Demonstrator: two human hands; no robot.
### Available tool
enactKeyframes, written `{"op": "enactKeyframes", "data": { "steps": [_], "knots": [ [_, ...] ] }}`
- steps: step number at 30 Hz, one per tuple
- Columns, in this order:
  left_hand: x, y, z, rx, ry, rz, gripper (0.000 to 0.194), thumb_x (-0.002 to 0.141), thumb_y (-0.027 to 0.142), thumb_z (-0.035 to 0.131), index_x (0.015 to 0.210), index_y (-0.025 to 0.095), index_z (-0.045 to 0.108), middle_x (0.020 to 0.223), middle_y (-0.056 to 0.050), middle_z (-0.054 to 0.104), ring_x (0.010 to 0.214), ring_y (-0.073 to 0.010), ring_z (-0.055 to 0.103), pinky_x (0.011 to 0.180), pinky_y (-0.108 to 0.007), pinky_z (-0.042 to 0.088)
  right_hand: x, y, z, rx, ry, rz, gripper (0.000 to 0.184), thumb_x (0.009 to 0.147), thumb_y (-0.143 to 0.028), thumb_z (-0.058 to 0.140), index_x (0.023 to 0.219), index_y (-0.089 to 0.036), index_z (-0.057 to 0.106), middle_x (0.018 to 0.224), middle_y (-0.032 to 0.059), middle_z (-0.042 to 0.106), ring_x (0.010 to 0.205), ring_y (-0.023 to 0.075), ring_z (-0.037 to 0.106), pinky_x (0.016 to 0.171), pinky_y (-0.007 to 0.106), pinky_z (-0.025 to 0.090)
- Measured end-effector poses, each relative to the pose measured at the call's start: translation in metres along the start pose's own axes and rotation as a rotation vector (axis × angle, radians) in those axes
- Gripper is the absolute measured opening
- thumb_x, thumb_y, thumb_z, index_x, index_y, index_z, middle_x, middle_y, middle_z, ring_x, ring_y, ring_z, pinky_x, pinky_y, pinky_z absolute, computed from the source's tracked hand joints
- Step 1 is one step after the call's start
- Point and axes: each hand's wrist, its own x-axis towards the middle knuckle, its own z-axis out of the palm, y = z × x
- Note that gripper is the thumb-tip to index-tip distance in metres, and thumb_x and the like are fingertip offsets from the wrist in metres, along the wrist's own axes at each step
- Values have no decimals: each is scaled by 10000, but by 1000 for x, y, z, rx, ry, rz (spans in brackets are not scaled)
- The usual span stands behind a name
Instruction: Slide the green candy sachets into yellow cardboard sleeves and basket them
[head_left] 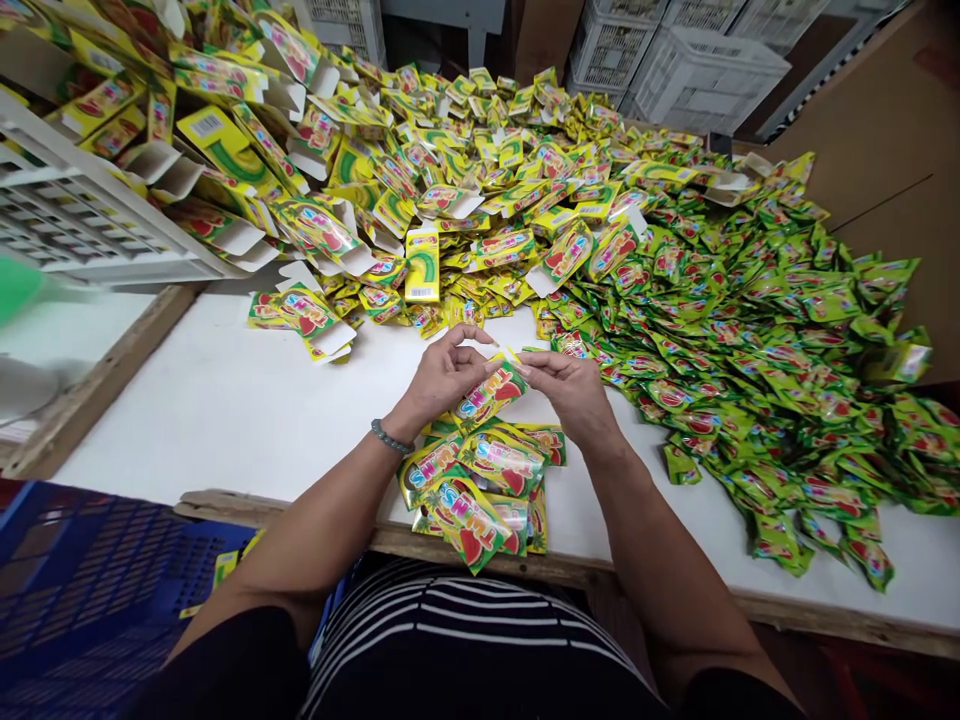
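Observation:
Between my two hands is a small printed carton [491, 393] with a watermelon picture, tilted over the table. My left hand [448, 372], with a beaded bracelet at the wrist, grips its upper left side. At the carton's top end, the fingers of my right hand [571, 392] pinch the white flap. Just below lies a loose pile of similar printed cartons [469, 520] at the table's front edge. Beyond my hands spreads a large heap of yellow cartons [480, 205], several with open flaps. To the right is a heap of green candy sachets [720, 330].
A white plastic crate [112, 225] lies tipped at the left with cartons spilling out. Below the table's wooden edge [112, 375] on that side is a blue basket [82, 610]. White crates [705, 75] stand behind, and cardboard [892, 180] rises at the right.

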Motion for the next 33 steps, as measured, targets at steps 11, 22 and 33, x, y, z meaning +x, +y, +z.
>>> {"op": "enactKeyframes", "data": {
  "steps": [11,22,33],
  "knots": [
    [-2,3,5,-38,81,18,503,698,493,802,981,174,534,626,33,622,457,-56,451,457,-184,316,-3,-3,-6,83,-87,26,256,760,-458,713,933,-295,807,961,22,792,785,194,699,655,339,568],
    [0,-2,-3,36,129,48,462,746,455,766,1061,190,556,595,59,557,445,-59,404,452,-189,288,-20,6,32,-414,213,-418,225,888,-325,618,1047,-303,775,1044,50,779,960,246,716,911,439,544],
    [15,-18,-35,940,-171,93,200,792,318,677,925,222,791,873,-70,758,816,-216,642,733,-289,453,34,25,-42,-634,546,-324,207,852,-361,596,859,-222,750,881,80,767,864,255,665,880,429,499]
  ]
}}
